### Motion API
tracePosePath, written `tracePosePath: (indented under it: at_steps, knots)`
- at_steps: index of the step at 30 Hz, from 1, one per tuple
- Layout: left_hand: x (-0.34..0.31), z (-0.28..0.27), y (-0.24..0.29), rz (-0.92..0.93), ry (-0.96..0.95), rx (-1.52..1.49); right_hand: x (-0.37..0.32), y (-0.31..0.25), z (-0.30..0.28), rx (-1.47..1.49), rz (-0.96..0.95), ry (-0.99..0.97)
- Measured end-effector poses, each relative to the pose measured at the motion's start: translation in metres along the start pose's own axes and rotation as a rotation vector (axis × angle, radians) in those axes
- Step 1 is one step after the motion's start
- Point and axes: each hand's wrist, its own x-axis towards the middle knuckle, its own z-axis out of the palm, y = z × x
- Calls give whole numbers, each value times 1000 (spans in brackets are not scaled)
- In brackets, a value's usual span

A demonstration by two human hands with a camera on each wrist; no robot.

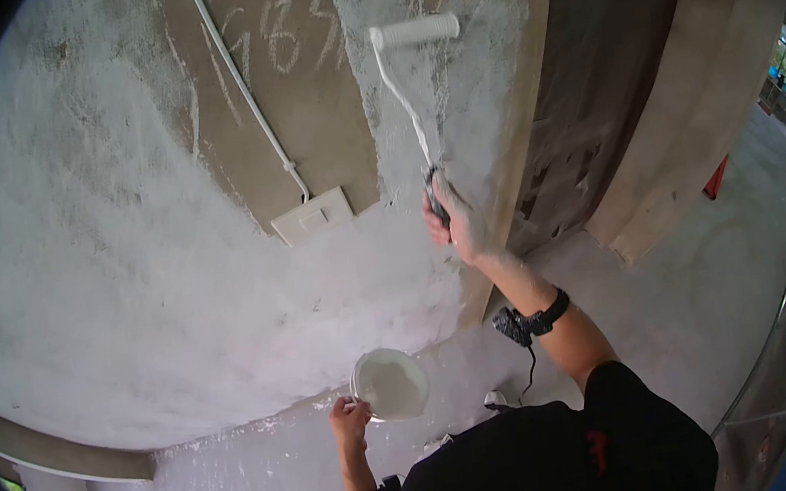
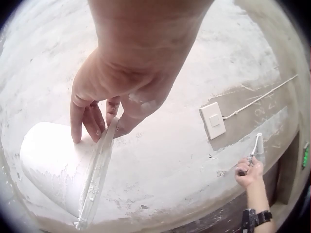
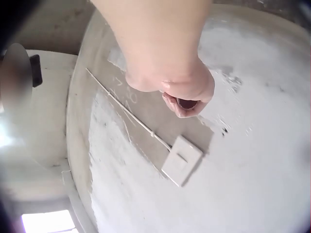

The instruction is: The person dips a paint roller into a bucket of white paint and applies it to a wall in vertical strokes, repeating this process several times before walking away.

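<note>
The right hand [image 1: 455, 222] grips the dark handle of a paint roller, whose white sleeve [image 1: 418, 31] lies against the upper wall over a strip of white paint. In the right wrist view the fingers of the right hand [image 3: 187, 97] curl round the handle end [image 3: 187, 103]; the roller's sleeve is hidden there. Low by the wall, the left hand [image 1: 350, 420] pinches the rim of a white bucket [image 1: 392, 384] that holds pale paint. The left wrist view shows the left hand [image 2: 116, 92] with thumb and fingers over the rim of the tilted bucket [image 2: 58, 165].
A switch plate [image 1: 312, 218] with a white conduit [image 1: 246, 95] above it is on a bare brown wall patch with chalk marks. Right of the painted strip stands a dark, glossy panel [image 1: 601, 45]. A red object [image 1: 716, 178] is on the floor farther right, near a glass-like sheet [image 1: 766, 364].
</note>
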Motion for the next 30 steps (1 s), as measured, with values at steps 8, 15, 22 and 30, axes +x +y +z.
tracePosePath:
  at_steps: [8, 15, 22, 30]
  knots:
    - [3, 3, -2, 3, 30, 38, 63, -145, 51, -48, -171, -117]
    - [7, -2, -5, 3, 61, 37, 107, -256, 101, -88, -349, -132]
    - [30, -21, -29, 60, 43, 443, 116, -292, 114, -98, -382, -189]
    - [24, -17, -14, 127, -29, 436, 79, -186, 57, -93, -230, -90]
